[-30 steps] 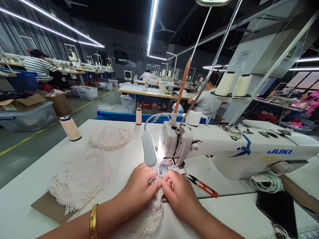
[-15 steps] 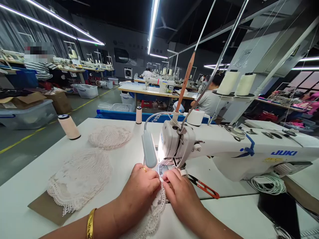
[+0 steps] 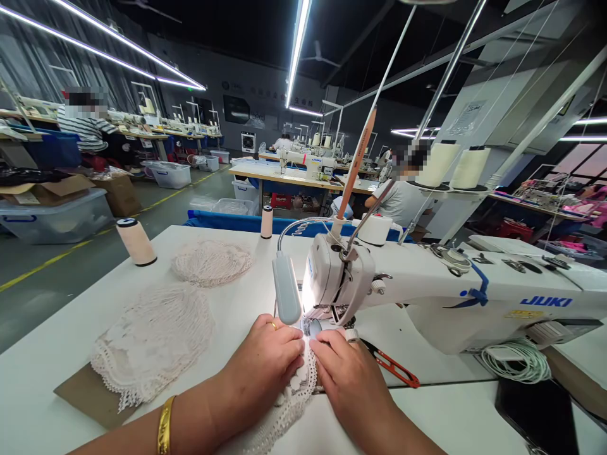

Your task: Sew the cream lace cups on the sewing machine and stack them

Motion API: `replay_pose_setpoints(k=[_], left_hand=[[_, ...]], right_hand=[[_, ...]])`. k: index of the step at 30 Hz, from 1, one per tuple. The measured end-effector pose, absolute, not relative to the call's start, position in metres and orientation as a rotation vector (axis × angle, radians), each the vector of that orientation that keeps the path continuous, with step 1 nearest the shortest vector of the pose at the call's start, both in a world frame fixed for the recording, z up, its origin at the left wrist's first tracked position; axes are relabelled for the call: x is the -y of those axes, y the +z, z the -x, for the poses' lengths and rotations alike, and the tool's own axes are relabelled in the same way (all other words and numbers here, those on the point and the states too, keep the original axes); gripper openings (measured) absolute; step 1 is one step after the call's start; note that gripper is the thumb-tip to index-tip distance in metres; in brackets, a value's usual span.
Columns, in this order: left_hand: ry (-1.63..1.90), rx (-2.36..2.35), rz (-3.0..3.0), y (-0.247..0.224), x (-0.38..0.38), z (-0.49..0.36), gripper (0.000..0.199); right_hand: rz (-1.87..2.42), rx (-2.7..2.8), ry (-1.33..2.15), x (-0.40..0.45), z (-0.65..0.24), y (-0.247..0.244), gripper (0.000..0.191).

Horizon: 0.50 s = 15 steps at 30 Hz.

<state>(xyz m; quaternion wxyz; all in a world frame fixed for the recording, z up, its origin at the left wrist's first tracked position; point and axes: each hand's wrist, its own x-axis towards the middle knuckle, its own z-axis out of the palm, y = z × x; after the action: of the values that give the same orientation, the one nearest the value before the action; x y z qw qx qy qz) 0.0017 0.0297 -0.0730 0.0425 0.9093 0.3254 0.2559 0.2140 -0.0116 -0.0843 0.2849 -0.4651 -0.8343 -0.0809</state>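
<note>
A white scalloped lace piece [image 3: 291,414] runs from under the sewing machine [image 3: 332,265] toward me and drapes down over the table's front. My left hand [image 3: 268,363], with a gold ring, grips its left side just before the needle area. Fingers bent and closed, my right hand [image 3: 348,366] pinches the lace's right edge. The needle and presser foot are partly hidden behind the lamp glare and my fingers. A grey lamp head [image 3: 286,287] hangs right above my left hand. Orange-handled thread snips [image 3: 391,366] lie to the right of my right hand.
Two lace piles [image 3: 154,338] lie on the left of the white table, one over brown card [image 3: 90,395]. Thread cones [image 3: 136,242] stand at its far edge. A black phone-like slab [image 3: 538,411] and coiled cable [image 3: 516,360] are at right. Co-workers sit farther off.
The view has tilted slightly, so the scene sits a little lower and to the right. My right fingers have straightened somewhat and lie slightly farther from my left ones, still on the lace.
</note>
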Motion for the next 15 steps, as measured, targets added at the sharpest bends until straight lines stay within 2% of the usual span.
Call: replay_pose_setpoints(k=[5,15], left_hand=[[0.637,-1.000,-2.794,-0.054,-0.029,-0.002,0.022],[0.725,-1.006,-2.787,-0.058,-0.030,-0.003,0.024]], right_hand=[[1.275,2.227,-0.228,0.010,-0.214,-0.082,0.035],[1.289,2.215,-0.199,0.009,-0.214,-0.085,0.036]])
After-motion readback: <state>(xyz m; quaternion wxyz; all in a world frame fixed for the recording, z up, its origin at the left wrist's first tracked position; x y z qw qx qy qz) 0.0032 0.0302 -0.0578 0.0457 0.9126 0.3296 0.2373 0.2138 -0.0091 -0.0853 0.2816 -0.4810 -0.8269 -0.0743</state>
